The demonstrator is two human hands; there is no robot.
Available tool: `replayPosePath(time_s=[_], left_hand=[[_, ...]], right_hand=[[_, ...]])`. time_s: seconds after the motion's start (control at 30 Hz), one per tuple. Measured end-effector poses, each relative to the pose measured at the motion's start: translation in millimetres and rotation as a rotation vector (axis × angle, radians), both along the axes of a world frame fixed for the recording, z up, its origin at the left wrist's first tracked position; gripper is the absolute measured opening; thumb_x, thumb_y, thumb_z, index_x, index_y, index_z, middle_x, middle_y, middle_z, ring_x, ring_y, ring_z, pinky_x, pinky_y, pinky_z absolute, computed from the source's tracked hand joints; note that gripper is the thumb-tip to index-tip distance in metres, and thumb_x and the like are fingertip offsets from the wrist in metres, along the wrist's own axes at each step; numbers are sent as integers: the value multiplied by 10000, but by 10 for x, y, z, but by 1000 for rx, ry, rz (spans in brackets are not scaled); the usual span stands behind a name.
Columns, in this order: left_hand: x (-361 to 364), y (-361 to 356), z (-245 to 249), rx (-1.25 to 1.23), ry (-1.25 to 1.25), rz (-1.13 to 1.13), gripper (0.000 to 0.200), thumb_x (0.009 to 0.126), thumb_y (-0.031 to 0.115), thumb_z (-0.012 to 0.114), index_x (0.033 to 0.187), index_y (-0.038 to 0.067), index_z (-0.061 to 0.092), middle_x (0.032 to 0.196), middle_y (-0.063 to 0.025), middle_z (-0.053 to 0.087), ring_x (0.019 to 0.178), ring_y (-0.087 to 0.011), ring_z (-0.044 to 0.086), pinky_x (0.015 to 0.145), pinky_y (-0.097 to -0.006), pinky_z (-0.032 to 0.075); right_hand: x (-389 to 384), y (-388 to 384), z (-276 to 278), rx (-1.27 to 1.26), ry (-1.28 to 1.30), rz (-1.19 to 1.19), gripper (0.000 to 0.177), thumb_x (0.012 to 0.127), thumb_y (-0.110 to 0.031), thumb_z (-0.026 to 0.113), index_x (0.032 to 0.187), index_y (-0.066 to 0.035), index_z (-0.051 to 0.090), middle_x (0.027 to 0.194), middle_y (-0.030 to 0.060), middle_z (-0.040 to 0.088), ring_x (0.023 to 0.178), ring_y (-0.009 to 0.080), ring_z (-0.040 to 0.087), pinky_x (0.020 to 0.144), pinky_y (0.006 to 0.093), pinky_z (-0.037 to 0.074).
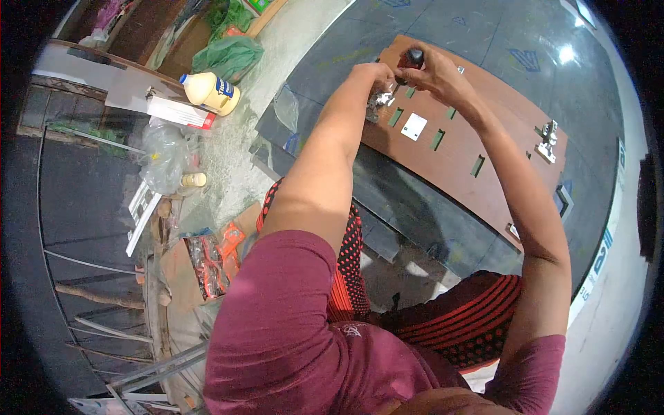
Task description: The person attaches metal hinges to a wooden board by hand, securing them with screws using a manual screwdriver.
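Note:
A brown wooden panel [498,138] with several rectangular slots lies flat before me. My right hand [443,77] grips the dark, reddish handle of a screwdriver [413,58], seen nearly end-on over the panel's far left corner. Close beside it, my left hand [375,77] has its fingers bent together at the panel edge; what they pinch is hidden. Just below those fingers sits a metal cabinet hinge [382,102]. A second hinge [548,142] rests at the panel's right end. Between the slots lies a small white plate [414,126] with dark marks.
Under the panel is a dark, film-covered sheet [477,24]. To the left on the floor stand a yellow jug [213,93] and a small jar [194,180], near a clear plastic bag [164,155]. Orange packets [232,238] lie on cardboard by my left leg.

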State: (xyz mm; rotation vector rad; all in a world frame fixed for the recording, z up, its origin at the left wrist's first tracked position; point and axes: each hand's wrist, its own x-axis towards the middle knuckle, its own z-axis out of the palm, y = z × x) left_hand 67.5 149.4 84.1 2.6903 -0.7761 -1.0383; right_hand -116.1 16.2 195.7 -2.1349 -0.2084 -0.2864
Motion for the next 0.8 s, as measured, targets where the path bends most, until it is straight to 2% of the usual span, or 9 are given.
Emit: replayPosePath(time_s=[0.17, 0.23, 0.3, 0.4, 0.43, 0.5, 0.6, 0.7, 0.8], left_hand=[[110, 24, -161, -89, 165, 104, 307, 655, 196, 707, 914, 86, 585, 725, -68, 613, 681, -240, 568, 622, -404, 438], [-141, 40, 126, -74, 82, 85, 304, 655, 185, 707, 913, 83, 584, 725, -69, 614, 690, -238, 573, 614, -401, 442], [-141, 47, 115, -59, -2, 68, 301, 655, 175, 706, 913, 80, 583, 724, -70, 614, 698, -236, 578, 606, -398, 446], [73, 54, -132, -185, 218, 150, 322, 658, 157, 705, 950, 83, 590, 773, -85, 629, 737, -237, 598, 611, -390, 464], [58, 36, -95, -117, 130, 72, 259, 687, 179, 671, 933, 126, 610, 810, -63, 634, 748, -220, 600, 649, -369, 466], [77, 14, -110, -50, 44, -8, 203, 716, 201, 638, 916, 169, 629, 846, -41, 640, 760, -204, 602, 687, -348, 469], [100, -2, -126, -34, 21, -39, 170, 707, 211, 641, 876, 193, 634, 825, -15, 639, 733, -192, 595, 673, -342, 469], [-73, 12, 75, 55, 50, 137, 119, 701, 215, 638, 814, 182, 621, 789, -15, 635, 700, -189, 588, 650, -345, 464], [-112, 70, 36, -291, 182, 350, 99, 697, 205, 632, 770, 146, 599, 754, -32, 628, 671, -190, 580, 625, -350, 459]], right_hand=[[-15, -68, -12, 135, -6, 152, 397, 784, -258, 648, 1069, -26, 498, 852, 168, 615, 693, 216, 612, 584, 325, 495], [19, -83, -32, 173, 1, 200, 417, 781, -258, 651, 1085, -24, 486, 880, 170, 613, 714, 220, 614, 589, 331, 497], [33, -56, -8, -29, 62, -12, 425, 783, -238, 654, 1110, -28, 483, 895, 140, 612, 726, 191, 601, 589, 322, 498], [-3, -24, -11, -98, 47, -105, 451, 789, -232, 654, 1154, -40, 473, 907, 99, 606, 718, 160, 583, 575, 299, 494], [-7, -37, -7, -97, 46, -106, 451, 789, -232, 654, 1154, -40, 473, 907, 99, 606, 718, 160, 583, 575, 299, 494], [-25, -80, 1, 155, 161, 131, 445, 795, -266, 659, 1144, -54, 484, 959, 69, 612, 813, 158, 590, 663, 324, 500], [-49, -100, -5, 167, 185, 230, 390, 795, -280, 664, 1074, -54, 512, 923, 43, 607, 808, 134, 564, 654, 317, 498], [-27, -82, 19, 162, 249, 220, 357, 802, -292, 655, 1036, -52, 532, 894, 46, 599, 818, 128, 568, 692, 297, 510], [-46, -32, 109, 23, 286, 60, 361, 805, -289, 650, 1049, -47, 539, 897, 51, 596, 860, 135, 572, 751, 289, 517]])
